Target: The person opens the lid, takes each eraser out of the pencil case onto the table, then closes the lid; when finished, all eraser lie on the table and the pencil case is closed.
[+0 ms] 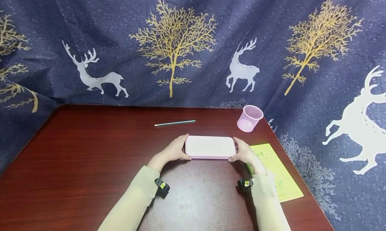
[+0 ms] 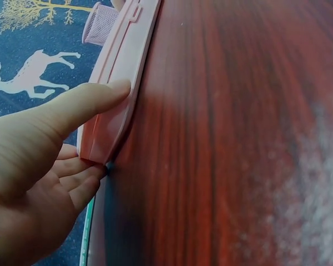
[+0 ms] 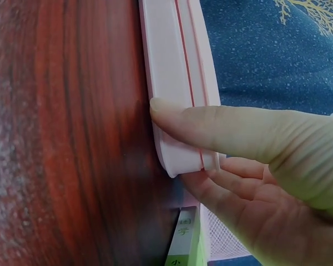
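A pink pencil case (image 1: 210, 146) with a pale flat lid and rounded corners lies crosswise on the dark red-brown table. At its left end my left hand (image 1: 174, 149) grips it, the thumb on the near side and the other fingers round the end and far side. My right hand (image 1: 243, 153) holds the right end in the same way. In the left wrist view, a small clasp (image 2: 135, 12) shows on the case's near side. The right wrist view shows the right thumb (image 3: 177, 117) pressing the near side, close to the corner.
Behind the case lies a thin teal pencil (image 1: 175, 123). A pink mesh pen holder (image 1: 249, 118) stands at the back right. Partly under my right forearm is a yellow-green book (image 1: 280, 172). The table (image 1: 90, 150) meets a dark blue cloth (image 1: 193, 56) with deer and trees.
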Motion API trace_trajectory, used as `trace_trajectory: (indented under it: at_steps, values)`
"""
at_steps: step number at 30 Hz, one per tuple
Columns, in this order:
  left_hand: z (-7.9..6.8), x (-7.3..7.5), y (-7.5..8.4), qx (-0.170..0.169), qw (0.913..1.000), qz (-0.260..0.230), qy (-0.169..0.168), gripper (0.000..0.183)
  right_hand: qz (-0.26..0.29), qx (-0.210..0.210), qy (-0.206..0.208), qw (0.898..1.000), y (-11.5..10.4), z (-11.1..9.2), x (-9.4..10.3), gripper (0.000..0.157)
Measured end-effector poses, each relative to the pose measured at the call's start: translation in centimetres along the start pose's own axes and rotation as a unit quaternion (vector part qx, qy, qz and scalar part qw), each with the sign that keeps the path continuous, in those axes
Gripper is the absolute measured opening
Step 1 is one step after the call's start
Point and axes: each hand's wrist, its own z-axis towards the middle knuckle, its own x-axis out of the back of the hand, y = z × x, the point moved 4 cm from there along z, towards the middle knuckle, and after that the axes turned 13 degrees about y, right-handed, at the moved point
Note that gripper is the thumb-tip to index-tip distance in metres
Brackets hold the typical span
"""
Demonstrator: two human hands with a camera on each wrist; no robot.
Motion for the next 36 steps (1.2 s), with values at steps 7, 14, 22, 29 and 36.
trace_trajectory:
  at_steps: [7, 14, 22, 29, 36]
  values:
    - [0.05, 0.08, 0.05, -0.004, 0.9999, 0.013, 0.009, 0.099, 0.003, 0.014, 0.007, 1.0, -0.01, -0.05, -0.04, 0.099]
    - [0.03, 0.17, -0.09, -0.009, 0.9997, 0.015, 0.017, 0.098, 0.0, 0.019, 0.007, 1.0, -0.18, 0.05, -0.18, 0.098]
    - [0.03, 0.15, -0.38, -0.012, 0.9994, 0.018, 0.027, 0.098, -0.02, 0.031, 0.017, 0.999, -0.34, -0.01, -0.36, 0.096]
    - [0.07, 0.67, -0.51, -0.008, 0.9992, 0.019, 0.035, 0.098, -0.013, 0.024, 0.016, 0.999, -0.67, 0.15, -0.61, 0.095]
    - [-0.15, 0.88, -0.58, -0.009, 0.9994, 0.02, 0.025, 0.099, 0.02, 0.018, 0.015, 1.0, -0.25, 0.27, -0.99, 0.094]
